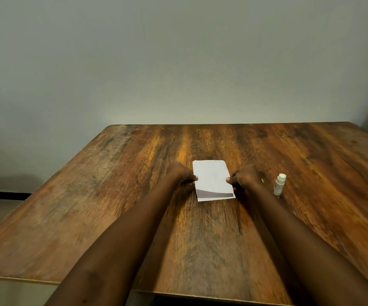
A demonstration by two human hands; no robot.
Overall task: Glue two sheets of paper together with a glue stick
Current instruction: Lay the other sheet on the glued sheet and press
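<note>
White paper (pixel 210 177) sits at the middle of the bench (pixel 112 206), and from my end I see both hands on it. My left hand (pixel 182 174) pinches the left edge, with the thumb on top and the other fingers curled below. My right hand (pixel 246 176) pinches the right edge the same way. The near end of the paper is raised. A dark band of shadow lies under it, and a thin white strip (pixel 216 198) shows below that, flat on the wood. I cannot tell whether the strip is a second sheet or a fold.

The glue stick (pixel 279 184) stands on the bench just right of my right hand, apart from it, with its white cap on and leaning slightly. A small yellow speck (pixel 262 180) shows between the hand and the stick. Behind the bench is a plain grey wall (pixel 178 62).
</note>
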